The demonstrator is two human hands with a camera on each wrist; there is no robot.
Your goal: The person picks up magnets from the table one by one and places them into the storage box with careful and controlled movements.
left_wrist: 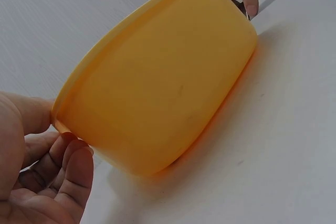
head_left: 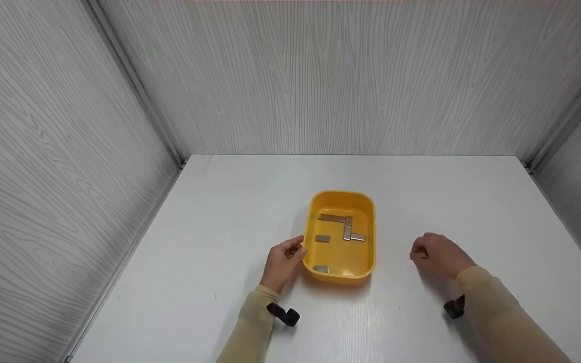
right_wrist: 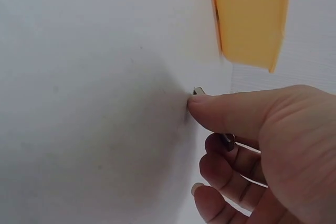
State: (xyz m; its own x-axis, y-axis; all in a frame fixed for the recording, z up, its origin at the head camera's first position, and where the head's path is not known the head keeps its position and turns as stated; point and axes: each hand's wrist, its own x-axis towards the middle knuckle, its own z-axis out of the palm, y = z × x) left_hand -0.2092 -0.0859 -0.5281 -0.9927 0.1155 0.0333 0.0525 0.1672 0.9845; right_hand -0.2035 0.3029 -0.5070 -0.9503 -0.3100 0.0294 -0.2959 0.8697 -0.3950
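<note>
A yellow plastic bin (head_left: 340, 280) stands on the white table, with several small flat silvery metal blocks (head_left: 322, 238) lying on its floor. At the bin's left side, my left hand (head_left: 283, 262) pinches the rim between thumb and fingers, as the left wrist view shows up close. To the right of the bin, apart from it, my right hand (head_left: 439, 254) is low over the table. In the right wrist view its thumb and index finger pinch a small metal block (right_wrist: 199, 91), mostly hidden by the thumb. A second shiny bit (right_wrist: 228, 141) shows among the curled fingers.
The white table (head_left: 230, 201) is bounded by pale wood-grain panels at the back (head_left: 321, 75), left (head_left: 58, 151) and right (head_left: 578, 201). Black wrist mounts (head_left: 284, 314) sit on both forearms.
</note>
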